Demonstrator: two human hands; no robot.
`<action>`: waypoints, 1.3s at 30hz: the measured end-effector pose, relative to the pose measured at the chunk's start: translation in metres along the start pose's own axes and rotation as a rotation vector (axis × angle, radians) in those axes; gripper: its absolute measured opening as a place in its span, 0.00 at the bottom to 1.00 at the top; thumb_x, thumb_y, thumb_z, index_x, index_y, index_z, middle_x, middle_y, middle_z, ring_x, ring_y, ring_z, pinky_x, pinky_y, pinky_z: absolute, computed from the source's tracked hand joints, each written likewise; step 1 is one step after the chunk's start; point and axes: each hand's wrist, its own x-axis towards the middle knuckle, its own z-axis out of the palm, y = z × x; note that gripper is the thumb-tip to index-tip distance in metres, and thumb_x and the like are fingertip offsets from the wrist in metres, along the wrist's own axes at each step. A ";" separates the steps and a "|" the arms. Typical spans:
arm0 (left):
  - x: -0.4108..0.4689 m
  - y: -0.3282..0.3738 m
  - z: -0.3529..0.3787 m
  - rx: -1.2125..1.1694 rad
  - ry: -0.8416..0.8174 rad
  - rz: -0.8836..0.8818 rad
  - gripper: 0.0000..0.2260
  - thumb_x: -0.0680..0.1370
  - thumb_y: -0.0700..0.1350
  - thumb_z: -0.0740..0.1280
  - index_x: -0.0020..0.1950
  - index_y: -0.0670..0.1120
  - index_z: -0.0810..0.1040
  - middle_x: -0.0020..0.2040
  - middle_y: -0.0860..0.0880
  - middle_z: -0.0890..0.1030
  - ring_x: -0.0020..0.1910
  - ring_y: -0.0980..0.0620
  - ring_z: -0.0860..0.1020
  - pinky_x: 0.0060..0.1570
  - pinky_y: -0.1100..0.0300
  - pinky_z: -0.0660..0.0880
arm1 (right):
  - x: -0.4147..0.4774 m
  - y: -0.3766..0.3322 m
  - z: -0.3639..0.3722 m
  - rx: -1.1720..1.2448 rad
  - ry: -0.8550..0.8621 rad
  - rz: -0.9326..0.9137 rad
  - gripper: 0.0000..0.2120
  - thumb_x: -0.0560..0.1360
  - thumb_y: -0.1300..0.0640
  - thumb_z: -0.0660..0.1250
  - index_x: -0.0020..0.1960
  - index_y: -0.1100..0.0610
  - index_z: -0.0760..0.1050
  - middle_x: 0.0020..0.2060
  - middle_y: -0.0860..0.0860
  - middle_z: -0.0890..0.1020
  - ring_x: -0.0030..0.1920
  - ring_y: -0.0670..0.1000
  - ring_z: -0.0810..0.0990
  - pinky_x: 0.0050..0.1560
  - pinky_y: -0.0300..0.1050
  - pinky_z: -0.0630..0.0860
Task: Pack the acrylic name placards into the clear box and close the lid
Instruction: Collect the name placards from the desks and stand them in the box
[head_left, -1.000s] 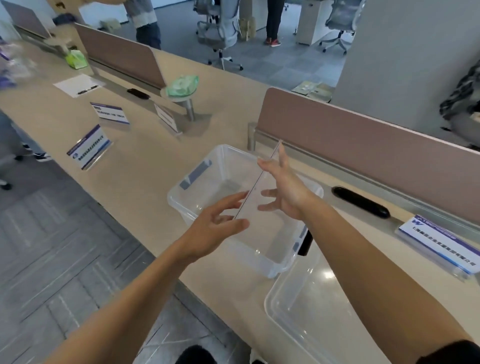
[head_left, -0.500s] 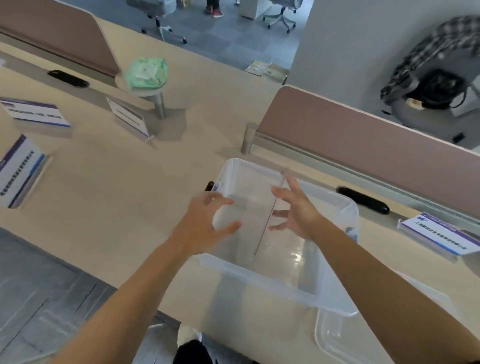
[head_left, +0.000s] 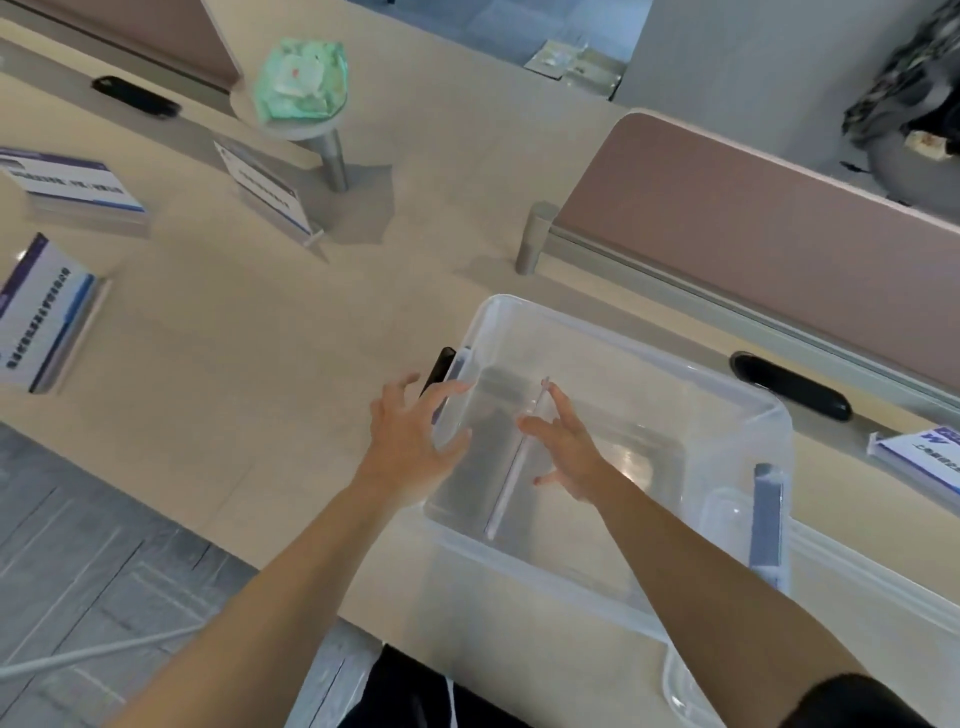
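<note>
A clear box (head_left: 623, 332) sits open on the beige desk (head_left: 260, 364), close to its near edge. Inside it one clear placard (head_left: 511, 467) stands on edge, seen as a thin line running from the near wall toward the middle of the box; whether its bottom edge touches the floor of the box cannot be told. The right hand (head_left: 569, 457) is down inside the box, fingers spread, its palm flat against the placard's right face. The left hand (head_left: 410, 436) is open with fingers splayed over the box's left rim, by the dark latch; it holds nothing. The lid (head_left: 852, 571) lies on the desk to the right, partly under the box.

Three more placards wait to the left: one (head_left: 44, 312) near the desk edge, one (head_left: 67, 182) farther back, one (head_left: 265, 189) beside a metal post topped with a green packet (head_left: 301, 78). Another placard (head_left: 924, 452) lies at the far right.

Half a second ago the placard was higher in the box and both hands flanked it; now it sits deeper and the left hand has shifted to the rim.
</note>
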 end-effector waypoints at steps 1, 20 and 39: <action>0.000 0.000 0.000 -0.007 -0.002 -0.002 0.23 0.74 0.52 0.69 0.62 0.73 0.65 0.71 0.52 0.57 0.63 0.59 0.55 0.66 0.46 0.69 | 0.003 0.001 0.000 0.003 -0.009 0.001 0.43 0.69 0.48 0.77 0.75 0.31 0.56 0.78 0.48 0.58 0.74 0.60 0.63 0.57 0.72 0.71; 0.002 0.003 -0.003 -0.051 -0.047 -0.018 0.22 0.76 0.46 0.67 0.64 0.68 0.70 0.64 0.55 0.65 0.65 0.53 0.63 0.55 0.65 0.70 | 0.014 0.023 -0.026 -0.015 -0.112 0.210 0.44 0.66 0.32 0.72 0.77 0.35 0.55 0.74 0.59 0.65 0.60 0.68 0.78 0.56 0.63 0.79; 0.004 0.007 -0.005 -0.028 -0.048 -0.022 0.22 0.77 0.43 0.67 0.63 0.67 0.71 0.65 0.58 0.65 0.65 0.54 0.65 0.50 0.72 0.68 | 0.036 0.000 0.021 -0.096 -0.204 0.141 0.46 0.62 0.25 0.71 0.75 0.35 0.60 0.75 0.51 0.68 0.66 0.62 0.75 0.53 0.59 0.81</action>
